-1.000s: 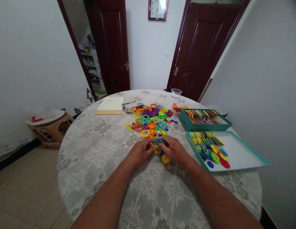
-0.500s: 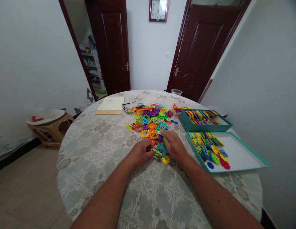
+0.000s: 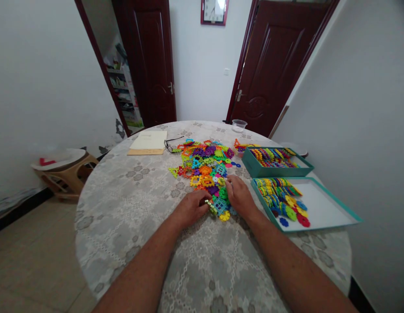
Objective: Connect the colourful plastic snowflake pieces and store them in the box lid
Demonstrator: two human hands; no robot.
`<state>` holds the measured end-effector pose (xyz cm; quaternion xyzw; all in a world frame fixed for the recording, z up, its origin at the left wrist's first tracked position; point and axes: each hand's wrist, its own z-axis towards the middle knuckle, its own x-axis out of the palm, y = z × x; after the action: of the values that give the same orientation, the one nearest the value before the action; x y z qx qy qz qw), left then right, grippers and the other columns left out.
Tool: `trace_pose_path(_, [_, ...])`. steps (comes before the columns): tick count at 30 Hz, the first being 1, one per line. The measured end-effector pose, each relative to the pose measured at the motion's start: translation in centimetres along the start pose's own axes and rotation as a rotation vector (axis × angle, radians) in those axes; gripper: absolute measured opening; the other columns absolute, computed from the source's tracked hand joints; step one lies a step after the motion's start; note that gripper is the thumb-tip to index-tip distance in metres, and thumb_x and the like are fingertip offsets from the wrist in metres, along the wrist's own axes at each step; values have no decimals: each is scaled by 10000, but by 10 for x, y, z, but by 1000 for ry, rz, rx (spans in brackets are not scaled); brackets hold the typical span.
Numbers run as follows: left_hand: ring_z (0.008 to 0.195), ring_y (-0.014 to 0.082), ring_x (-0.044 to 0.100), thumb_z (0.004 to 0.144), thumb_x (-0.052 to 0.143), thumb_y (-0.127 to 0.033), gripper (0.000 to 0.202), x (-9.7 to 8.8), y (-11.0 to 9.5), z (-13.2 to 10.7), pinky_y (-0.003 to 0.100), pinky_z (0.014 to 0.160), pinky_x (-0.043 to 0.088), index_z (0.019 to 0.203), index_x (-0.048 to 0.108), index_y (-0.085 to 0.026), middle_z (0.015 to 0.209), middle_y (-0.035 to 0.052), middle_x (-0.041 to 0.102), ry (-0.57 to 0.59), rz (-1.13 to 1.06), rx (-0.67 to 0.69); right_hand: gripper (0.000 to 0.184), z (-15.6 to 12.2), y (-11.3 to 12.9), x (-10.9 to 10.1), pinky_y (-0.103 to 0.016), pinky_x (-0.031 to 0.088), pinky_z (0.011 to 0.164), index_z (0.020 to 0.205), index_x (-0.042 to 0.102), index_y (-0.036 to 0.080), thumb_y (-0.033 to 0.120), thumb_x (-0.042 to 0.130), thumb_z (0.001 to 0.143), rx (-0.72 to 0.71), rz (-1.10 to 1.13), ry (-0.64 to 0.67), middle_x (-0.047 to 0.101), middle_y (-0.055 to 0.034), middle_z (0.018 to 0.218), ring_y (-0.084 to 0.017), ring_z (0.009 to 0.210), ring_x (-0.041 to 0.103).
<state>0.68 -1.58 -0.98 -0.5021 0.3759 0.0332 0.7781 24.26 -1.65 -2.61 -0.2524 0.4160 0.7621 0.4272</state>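
A heap of bright plastic interlocking pieces (image 3: 205, 161) lies in the middle of the round table (image 3: 137, 204). At its near edge sits a small joined cluster of pieces (image 3: 220, 204), blue, green and yellow. My left hand (image 3: 190, 208) is closed, with its fingertips pinching the left side of that cluster. My right hand (image 3: 239, 195) rests on the cluster's right side, fingers curled over pieces at the heap's edge; what they grip is hidden.
Two teal box halves stand at the right: a deep one (image 3: 274, 161) and a shallow lid (image 3: 319, 204), both holding rows of coloured discs. Glasses (image 3: 172, 144), a beige booklet (image 3: 149, 142) and a clear cup (image 3: 239, 125) lie farther back. A stool (image 3: 63, 169) stands at left.
My right hand slid forward from the cluster toward the heap's near edge. My left hand stayed on the cluster. The view shifted slightly.
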Motion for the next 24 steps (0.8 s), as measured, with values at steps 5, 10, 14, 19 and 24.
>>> trace_pose_path(5, [841, 169, 642, 823, 613, -105, 265, -4, 1, 0, 268, 791, 456, 1028, 758, -190, 949, 27, 748, 55, -28, 20, 233, 5, 16, -32, -330, 424, 776, 954, 560, 225, 324, 374, 1055, 150, 33, 46, 663, -72, 894, -234, 851, 618])
trace_pose_path(10, [780, 157, 615, 822, 626, -138, 327, -13, -3, -2, 257, 715, 438, 1126, 743, -171, 925, 29, 741, 142, -100, -77, 277, 3, 30, -55, -281, 339, 662, 834, 532, 229, 341, 412, 1058, 114, 170, 440, 625, -12, 773, -178, 741, 571])
trace_pose_path(14, [738, 153, 582, 824, 689, -229, 371, -14, -4, -3, 258, 690, 416, 1189, 743, -192, 822, -8, 687, 192, -61, -111, 247, 0, 33, -48, -278, 323, 679, 825, 568, 209, 276, 455, 1036, 84, 93, 493, 649, -32, 816, -173, 771, 568])
trace_pose_path(19, [679, 144, 560, 841, 721, -312, 404, -11, -3, -2, 256, 654, 392, 1225, 733, -186, 743, -32, 637, 234, -57, -154, 224, -1, 28, -41, -280, 330, 698, 877, 626, 195, 261, 474, 1029, 115, 29, 483, 691, -54, 875, -179, 809, 599])
trace_pose_path(24, [655, 144, 560, 850, 719, -301, 362, -11, -3, -2, 258, 644, 392, 1191, 738, -184, 711, -32, 639, 247, -78, -167, 117, -3, 33, -51, -276, 345, 673, 913, 663, 199, 301, 615, 944, 151, 59, 579, 720, -47, 876, -191, 805, 626])
